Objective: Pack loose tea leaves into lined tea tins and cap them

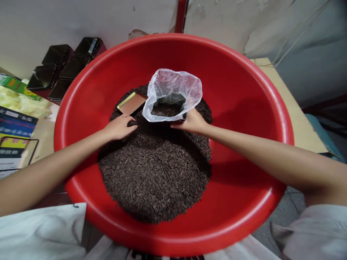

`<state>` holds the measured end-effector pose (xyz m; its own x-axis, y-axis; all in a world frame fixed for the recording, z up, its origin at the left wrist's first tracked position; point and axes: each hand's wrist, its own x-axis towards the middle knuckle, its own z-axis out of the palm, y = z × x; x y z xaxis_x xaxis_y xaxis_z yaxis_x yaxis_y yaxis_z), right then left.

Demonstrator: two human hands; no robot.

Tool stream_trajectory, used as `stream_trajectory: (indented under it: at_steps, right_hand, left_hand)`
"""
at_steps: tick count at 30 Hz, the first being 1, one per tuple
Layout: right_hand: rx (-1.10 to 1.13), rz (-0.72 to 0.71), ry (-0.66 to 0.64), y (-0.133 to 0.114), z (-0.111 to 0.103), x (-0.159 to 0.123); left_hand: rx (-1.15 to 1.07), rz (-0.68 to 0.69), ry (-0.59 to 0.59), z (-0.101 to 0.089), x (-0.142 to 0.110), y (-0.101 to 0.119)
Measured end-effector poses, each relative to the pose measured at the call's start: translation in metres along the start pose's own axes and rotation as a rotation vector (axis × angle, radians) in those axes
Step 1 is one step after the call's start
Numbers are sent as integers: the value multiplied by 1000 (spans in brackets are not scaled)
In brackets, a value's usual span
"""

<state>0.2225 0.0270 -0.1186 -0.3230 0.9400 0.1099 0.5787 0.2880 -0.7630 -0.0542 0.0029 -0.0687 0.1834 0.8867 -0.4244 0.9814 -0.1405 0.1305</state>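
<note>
A big red plastic basin (244, 90) holds a heap of dark loose tea leaves (154, 169). At the far side of the heap stands a dark box lined with a clear plastic bag (173, 88), part-filled with leaves. My right hand (191, 122) grips the box's near right edge together with the bag. My left hand (120, 127) rests on the leaves just left of the box, fingers curled into the heap. A flat gold-rimmed lid (132, 103) lies on the leaves beyond my left hand.
Several black tins (63, 65) stand at the back left by the wall. Printed packets and papers (16, 126) lie at the left. A tan board (295, 119) lies to the right of the basin. White cloth covers my lap.
</note>
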Motion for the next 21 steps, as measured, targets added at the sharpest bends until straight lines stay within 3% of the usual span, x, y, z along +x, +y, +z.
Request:
stream_trajectory:
  at_steps: [2, 4, 7, 9, 11, 13, 18, 21]
  right_hand:
    - [1, 18, 53, -2, 4, -2]
    - [-40, 12, 61, -4, 3, 1]
    - [-263, 132, -175, 0, -6, 9]
    - [-483, 358, -382, 6, -10, 11]
    - [-628, 580, -453, 13, -7, 6]
    - [-652, 714, -388, 17, 4, -3]
    - [-560, 759, -111, 13, 29, -25]
    - [-468, 777, -116, 3, 26, -34]
  left_hand:
    - [-22, -124, -64, 4, 1, -6]
    - [-153, -310, -16, 12, 5, -7]
    - [-354, -582, 196, 29, 15, 7]
    - [-362, -686, 278, 40, 19, 22]
    - [-336, -727, 340, 49, 20, 35]
    - [-326, -727, 381, 53, 18, 43]
    - [-335, -610, 267, 54, 15, 44]
    - [-362, -529, 147, 52, 17, 45]
